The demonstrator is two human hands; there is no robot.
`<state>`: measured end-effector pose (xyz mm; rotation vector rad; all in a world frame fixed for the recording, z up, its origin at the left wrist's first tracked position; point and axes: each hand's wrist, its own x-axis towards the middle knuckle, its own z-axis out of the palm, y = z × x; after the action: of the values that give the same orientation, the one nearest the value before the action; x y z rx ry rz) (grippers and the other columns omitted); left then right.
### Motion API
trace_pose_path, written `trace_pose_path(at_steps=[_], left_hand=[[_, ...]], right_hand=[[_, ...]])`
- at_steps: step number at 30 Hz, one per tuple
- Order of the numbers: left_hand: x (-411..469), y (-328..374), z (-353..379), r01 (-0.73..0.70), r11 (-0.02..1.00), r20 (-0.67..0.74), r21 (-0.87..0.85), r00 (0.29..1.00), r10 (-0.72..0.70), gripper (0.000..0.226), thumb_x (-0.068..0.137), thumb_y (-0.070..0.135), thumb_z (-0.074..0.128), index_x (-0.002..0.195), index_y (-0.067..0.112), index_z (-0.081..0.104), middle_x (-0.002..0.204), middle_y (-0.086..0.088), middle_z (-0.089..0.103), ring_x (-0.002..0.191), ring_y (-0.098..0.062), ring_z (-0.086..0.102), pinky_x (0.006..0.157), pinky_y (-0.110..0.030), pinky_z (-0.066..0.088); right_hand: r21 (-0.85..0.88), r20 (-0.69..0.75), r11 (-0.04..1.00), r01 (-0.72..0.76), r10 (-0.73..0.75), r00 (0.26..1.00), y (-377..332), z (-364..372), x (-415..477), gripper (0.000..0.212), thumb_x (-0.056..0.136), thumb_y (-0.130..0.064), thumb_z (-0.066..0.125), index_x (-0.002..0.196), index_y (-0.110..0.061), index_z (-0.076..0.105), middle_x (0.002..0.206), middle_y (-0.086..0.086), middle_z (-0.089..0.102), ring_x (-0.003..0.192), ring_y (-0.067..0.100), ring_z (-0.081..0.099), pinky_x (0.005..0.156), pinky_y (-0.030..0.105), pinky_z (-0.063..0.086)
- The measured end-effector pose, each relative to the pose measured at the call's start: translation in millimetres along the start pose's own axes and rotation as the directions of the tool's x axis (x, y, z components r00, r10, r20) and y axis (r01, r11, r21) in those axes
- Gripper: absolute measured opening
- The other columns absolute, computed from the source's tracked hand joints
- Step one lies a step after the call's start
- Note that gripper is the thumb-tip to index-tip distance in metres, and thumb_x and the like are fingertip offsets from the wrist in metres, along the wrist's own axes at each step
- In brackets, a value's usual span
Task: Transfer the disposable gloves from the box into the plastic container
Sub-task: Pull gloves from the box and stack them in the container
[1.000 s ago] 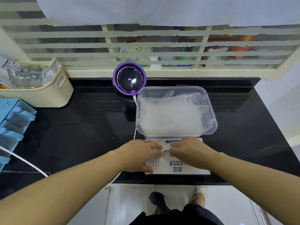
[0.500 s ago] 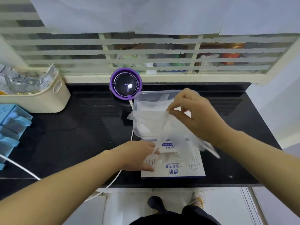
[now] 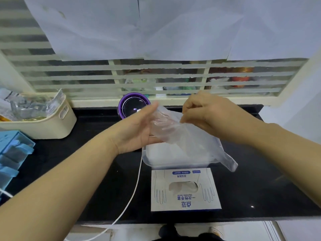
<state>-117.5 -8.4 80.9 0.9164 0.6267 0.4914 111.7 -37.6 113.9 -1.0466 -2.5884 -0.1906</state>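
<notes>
The right hand (image 3: 208, 115) pinches the edge of a clear disposable glove (image 3: 184, 138) between thumb and fingertips. The left hand (image 3: 137, 129) lies under the glove with its fingers fairly straight, and the film is draped over them.

Nearest on the black counter (image 3: 260, 188) lies the glove box (image 3: 185, 193), flat, with more film showing in its oval opening. Just beyond it, touching or nearly so, sits the plastic container (image 3: 147, 159), already holding a pale heap of gloves.

The held glove hangs above that container. Its long axis runs from the hands at far left down to near right, and the loose end trails past the container's right near corner. It may be more than one glove, as the film is too clear to count layers.

The glove looks almost weightless, limp and slippery, likely to cling and drift. A pinch at the edge suits it, with the other hand gathering the trailing end. Farther back stands a purple round device (image 3: 133, 105).
</notes>
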Motion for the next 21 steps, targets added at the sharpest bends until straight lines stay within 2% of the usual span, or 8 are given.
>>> trace_pose_path(at_steps=[2, 4, 7, 9, 13, 16, 19, 21], left_hand=[[16, 5, 8, -0.045, 0.976, -0.079, 0.215, 0.995, 0.064, 0.045, 0.087, 0.025, 0.063, 0.128, 0.005, 0.057, 0.121, -0.017, 0.064, 0.107, -0.022, 0.061, 0.096, -0.035, 0.050], [32, 8, 13, -0.076, 0.941, -0.146, 0.330, 0.981, 0.130, 0.035, 0.091, 0.009, 0.060, 0.125, 0.003, 0.057, 0.105, -0.012, 0.069, 0.093, -0.018, 0.062, 0.088, -0.032, 0.051], [50, 4, 15, -0.097, 0.917, -0.375, 0.386, 0.892, 0.252, 0.037, 0.090, -0.006, 0.054, 0.114, 0.021, 0.056, 0.106, -0.012, 0.071, 0.080, -0.018, 0.062, 0.079, -0.032, 0.052], [60, -6, 10, -0.107, 0.907, -0.447, 0.408, 0.842, 0.300, 0.046, 0.090, -0.012, 0.045, 0.114, 0.025, 0.059, 0.106, -0.011, 0.070, 0.076, -0.015, 0.063, 0.076, -0.031, 0.054], [74, -24, 1, -0.108, 0.924, -0.495, 0.367, 0.818, 0.292, 0.051, 0.091, -0.013, 0.041, 0.130, 0.016, 0.055, 0.107, -0.011, 0.067, 0.062, -0.004, 0.061, 0.065, -0.025, 0.051], [80, -37, -5, -0.082, 0.948, -0.587, 0.308, 0.768, 0.257, 0.050, 0.094, -0.010, 0.043, 0.134, 0.019, 0.046, 0.104, 0.000, 0.065, 0.078, -0.007, 0.065, 0.068, -0.023, 0.052], [85, -50, -6, -0.062, 0.978, -0.644, 0.198, 0.744, 0.178, 0.044, 0.093, -0.013, 0.042, 0.127, 0.013, 0.052, 0.101, 0.005, 0.064, 0.079, -0.007, 0.067, 0.062, -0.022, 0.055], [86, -59, -7, -0.092, 0.995, -0.719, 0.027, 0.690, 0.083, 0.047, 0.094, -0.010, 0.042, 0.109, 0.031, 0.058, 0.093, -0.001, 0.064, 0.069, -0.006, 0.066, 0.054, -0.021, 0.053]], right_hand=[[-0.011, 0.025, 1.000, 0.016, -0.015, 1.000, 5, 1, 1, 0.012, 0.079, -0.010, 0.073, 0.090, -0.014, 0.075, 0.087, 0.004, 0.064, 0.075, 0.025, 0.058, 0.057, 0.030, 0.048], [-0.056, 0.073, 0.998, -0.021, 0.025, 0.997, 14, -1, 4, 0.019, 0.079, -0.011, 0.074, 0.097, -0.018, 0.075, 0.091, 0.003, 0.066, 0.079, 0.024, 0.059, 0.063, 0.033, 0.050], [-0.304, 0.199, 0.933, -0.191, 0.258, 0.945, 18, -10, 6, 0.043, 0.090, -0.019, 0.062, 0.129, -0.034, 0.055, 0.123, -0.003, 0.057, 0.112, 0.020, 0.049, 0.095, 0.037, 0.038], [-0.331, 0.260, 0.903, -0.275, 0.367, 0.893, 9, -16, 9, 0.047, 0.094, -0.023, 0.053, 0.138, -0.037, 0.042, 0.133, -0.008, 0.048, 0.124, 0.016, 0.039, 0.106, 0.034, 0.029], [-0.314, 0.340, 0.922, -0.227, 0.332, 0.880, -14, 7, 18, 0.038, 0.093, -0.029, 0.056, 0.129, -0.031, 0.048, 0.128, -0.007, 0.053, 0.121, 0.018, 0.044, 0.107, 0.038, 0.032], [-0.376, 0.526, 0.884, -0.278, 0.451, 0.721, -4, 44, 14, 0.034, 0.092, -0.035, 0.057, 0.122, -0.021, 0.052, 0.125, 0.002, 0.054, 0.119, 0.025, 0.045, 0.105, 0.043, 0.032], [-0.430, 0.623, 0.863, -0.264, 0.495, 0.606, 11, 68, 12, 0.048, 0.093, -0.047, 0.050, 0.130, -0.016, 0.046, 0.134, 0.009, 0.049, 0.126, 0.030, 0.041, 0.111, 0.053, 0.021], [-0.464, 0.625, 0.858, -0.219, 0.493, 0.606, 14, 81, 15, 0.052, 0.093, -0.050, 0.049, 0.132, -0.016, 0.045, 0.135, 0.009, 0.048, 0.129, 0.030, 0.038, 0.112, 0.058, 0.010]])
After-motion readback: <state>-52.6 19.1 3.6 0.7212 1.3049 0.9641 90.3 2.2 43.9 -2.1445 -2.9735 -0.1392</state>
